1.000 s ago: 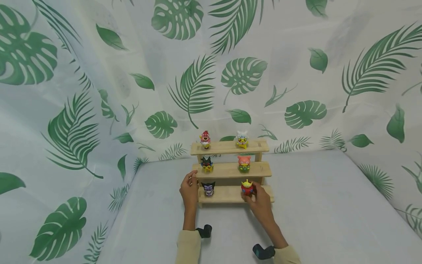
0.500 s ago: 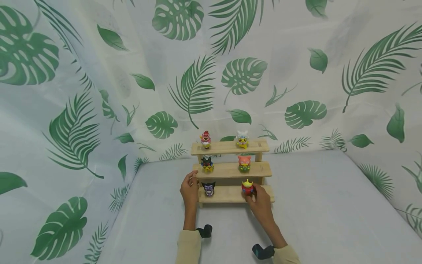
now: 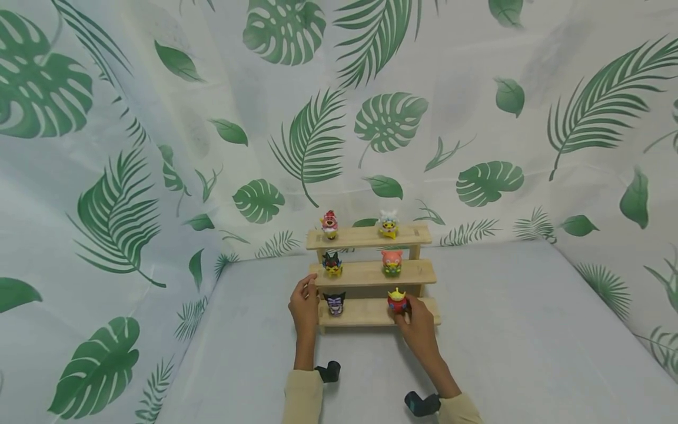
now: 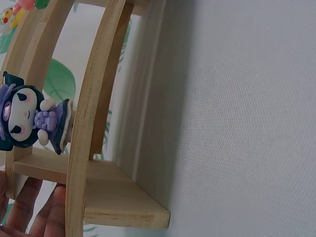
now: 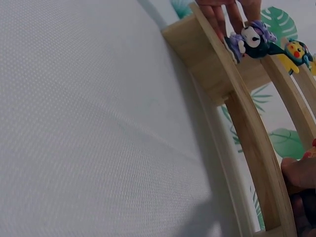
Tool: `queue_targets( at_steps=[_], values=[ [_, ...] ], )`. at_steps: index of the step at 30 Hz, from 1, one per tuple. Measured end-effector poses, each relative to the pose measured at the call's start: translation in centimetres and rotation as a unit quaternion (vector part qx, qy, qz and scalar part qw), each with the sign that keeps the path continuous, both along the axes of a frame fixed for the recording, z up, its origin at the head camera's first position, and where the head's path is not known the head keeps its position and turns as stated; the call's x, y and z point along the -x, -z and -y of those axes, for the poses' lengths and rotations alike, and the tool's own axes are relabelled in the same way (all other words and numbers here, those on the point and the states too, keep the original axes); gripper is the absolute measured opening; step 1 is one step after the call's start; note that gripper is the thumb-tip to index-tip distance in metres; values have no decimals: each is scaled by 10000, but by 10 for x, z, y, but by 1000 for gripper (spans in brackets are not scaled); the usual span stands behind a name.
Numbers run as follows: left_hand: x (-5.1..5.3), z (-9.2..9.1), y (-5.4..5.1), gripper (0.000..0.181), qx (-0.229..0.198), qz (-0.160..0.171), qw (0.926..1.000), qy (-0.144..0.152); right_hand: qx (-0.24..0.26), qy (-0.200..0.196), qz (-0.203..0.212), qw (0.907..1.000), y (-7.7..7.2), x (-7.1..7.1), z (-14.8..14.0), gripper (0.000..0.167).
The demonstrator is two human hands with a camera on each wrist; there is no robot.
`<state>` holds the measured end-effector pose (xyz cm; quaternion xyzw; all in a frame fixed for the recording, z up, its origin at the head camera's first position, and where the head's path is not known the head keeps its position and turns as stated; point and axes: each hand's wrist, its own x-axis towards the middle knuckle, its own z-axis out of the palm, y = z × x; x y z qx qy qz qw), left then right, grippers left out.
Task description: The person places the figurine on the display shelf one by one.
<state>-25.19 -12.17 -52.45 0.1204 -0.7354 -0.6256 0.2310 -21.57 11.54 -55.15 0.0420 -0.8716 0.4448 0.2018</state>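
Note:
A three-tier wooden display shelf (image 3: 365, 312) holds small toy figurines, two per tier. My right hand (image 3: 419, 324) pinches a red figurine (image 3: 396, 301) with a yellow top at the right of the lowest tier. In the right wrist view only a thumb (image 5: 300, 173) of that hand shows, and the figurine is mostly cut off. My left hand (image 3: 304, 306) grips the shelf's left end beside the middle and lowest tiers. Its fingers (image 4: 24, 207) wrap past the end board in the left wrist view. A black-and-purple figurine (image 4: 37, 116) stands close by on the lowest tier.
On the middle tier stand a black-and-yellow figurine (image 3: 332, 265) and a pink one (image 3: 392, 263). A red-and-pink figurine (image 3: 329, 225) and a white-and-yellow one (image 3: 389, 224) stand on top. A leaf-print curtain (image 3: 445, 118) hangs behind the white-covered table (image 3: 503, 330).
Almost nothing differs. Both hands keep their places on the shelf and the red figurine, and the view shifts only slightly.

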Motion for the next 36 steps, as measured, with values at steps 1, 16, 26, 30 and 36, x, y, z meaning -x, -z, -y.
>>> queue_targets(
  at_steps=[1, 16, 26, 30, 36],
  values=[
    [0, 0, 0, 22, -1, -12, 10000, 7, 0, -3, 2, 10000, 0, 0, 0, 41],
    [-3, -1, -1, 22, 37, -29, 10000, 17, 140, -83, 386, 9991, 2, 1, -2, 47],
    [-4, -2, 1, 21, 7, -38, 10000, 22, 233, -180, 458, 9985, 1, -3, -7, 54],
    [-4, -1, 2, 21, 21, -20, 10000, -21, 318, -271, 410, 9983, -2, -8, -11, 55],
    [1, 0, 1, 23, 59, 44, 10000, -50, 386, -381, -40, 9985, -9, -16, -19, 54]
  ],
)
